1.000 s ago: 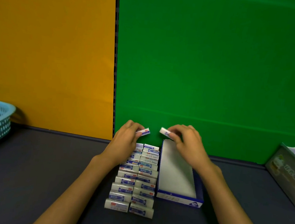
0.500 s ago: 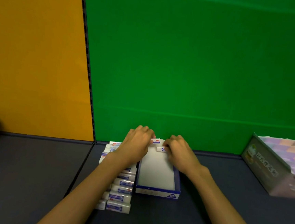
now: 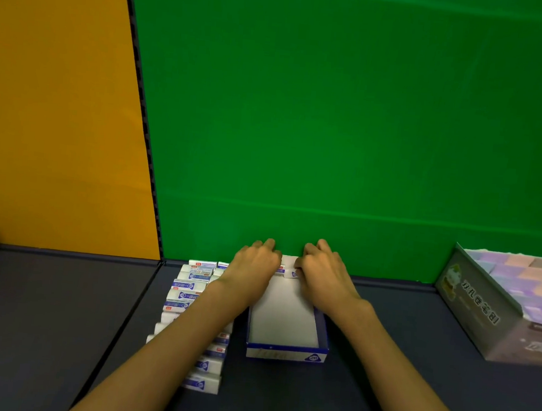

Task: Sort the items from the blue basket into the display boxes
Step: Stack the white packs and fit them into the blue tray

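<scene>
Two wall panels fill the upper view: a green backdrop [image 3: 353,114] across centre and right, an orange panel [image 3: 52,104] at left, a dark seam between them. Below lies a dark tabletop [image 3: 39,332].

Right edge: a grey display box [image 3: 477,305] with a cartoon figure and printed characters on its side, packed with pastel purple and peach items; what they are cannot be told.

Centre: a blue-and-white display box [image 3: 286,351], open-topped, white floor mostly bare, long axis running away from the viewer.

Just beside it on the left: two columns of erasers [image 3: 190,286] in white-and-blue sleeves, laid flat on the table, partly hidden under the left forearm.

Left hand [image 3: 254,269] at the far left corner of the centre box, fingers curled down, pinching an eraser whose end barely shows past the knuckles. Right hand [image 3: 326,272] at the far end of the box, fingers curled, pinching a second eraser [image 3: 290,267], white with a blue-and-red sleeve, low at the box's far wall. Whether either eraser touches the box floor cannot be told. Both hands nearly meet, erasers between them.
</scene>
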Motion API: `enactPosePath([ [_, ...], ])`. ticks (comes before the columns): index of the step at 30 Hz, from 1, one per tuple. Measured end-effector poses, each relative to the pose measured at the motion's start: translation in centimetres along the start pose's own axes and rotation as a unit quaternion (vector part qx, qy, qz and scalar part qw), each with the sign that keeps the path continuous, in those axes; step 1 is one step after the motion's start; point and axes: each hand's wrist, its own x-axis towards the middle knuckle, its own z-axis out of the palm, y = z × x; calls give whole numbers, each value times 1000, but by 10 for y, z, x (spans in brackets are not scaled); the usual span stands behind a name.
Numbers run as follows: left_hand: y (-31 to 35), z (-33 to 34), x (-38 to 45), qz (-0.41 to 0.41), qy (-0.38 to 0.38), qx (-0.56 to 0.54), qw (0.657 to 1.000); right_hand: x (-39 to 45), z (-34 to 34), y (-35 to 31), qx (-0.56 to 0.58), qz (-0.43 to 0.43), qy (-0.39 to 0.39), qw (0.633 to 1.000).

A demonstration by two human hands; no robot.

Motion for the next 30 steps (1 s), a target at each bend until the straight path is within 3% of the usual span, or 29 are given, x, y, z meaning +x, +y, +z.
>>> enactPosePath([
  [14,3,0,5,-38,-2,4,999,-1,4,5,137,99,22,985],
  [24,2,-1,7,-41,-2,-8,999,3,-3,-1,-9,14,-28,999],
  [30,3,0,3,-49,10,-19,999,2,-8,-9,-20,54,-33,998],
])
